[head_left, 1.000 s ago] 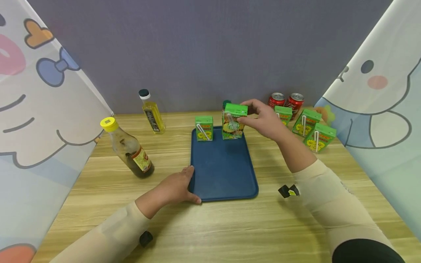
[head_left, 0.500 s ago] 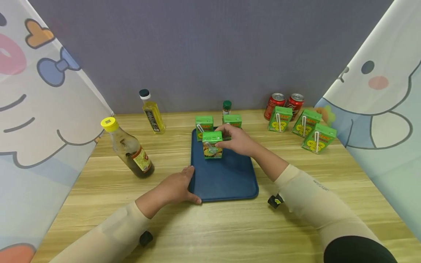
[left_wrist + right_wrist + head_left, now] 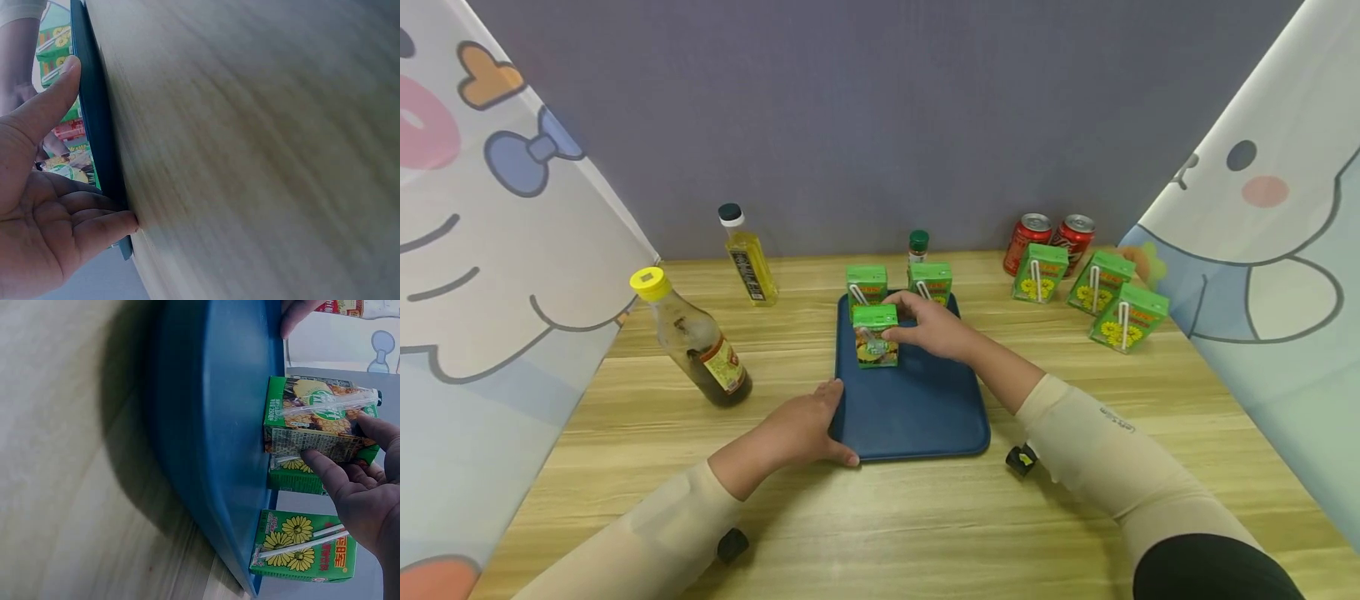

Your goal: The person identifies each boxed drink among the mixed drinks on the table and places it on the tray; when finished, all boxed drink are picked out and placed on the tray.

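On the far-left part of the blue tray (image 3: 917,408), head view: the pineapple-drink carton (image 3: 874,343) stands upright before a chrysanthemum carton (image 3: 867,279). The right hand (image 3: 936,327), arm extended forward, pinches its upper part. The left hand (image 3: 797,429) spans the tray's near-left corner, thumb spread wide from the fingers, clasping nothing.

Left wrist view: palm visible; thumb extended to the rim, a fingertip at the tray's edge beside the table (image 3: 262,150).

Right wrist view: thumb and fingers parted by the carton's body; pineapple pictures, green-and-white logo, fine print illegible. A flowered carton (image 3: 300,547) bears orange Chinese characters, unclear.
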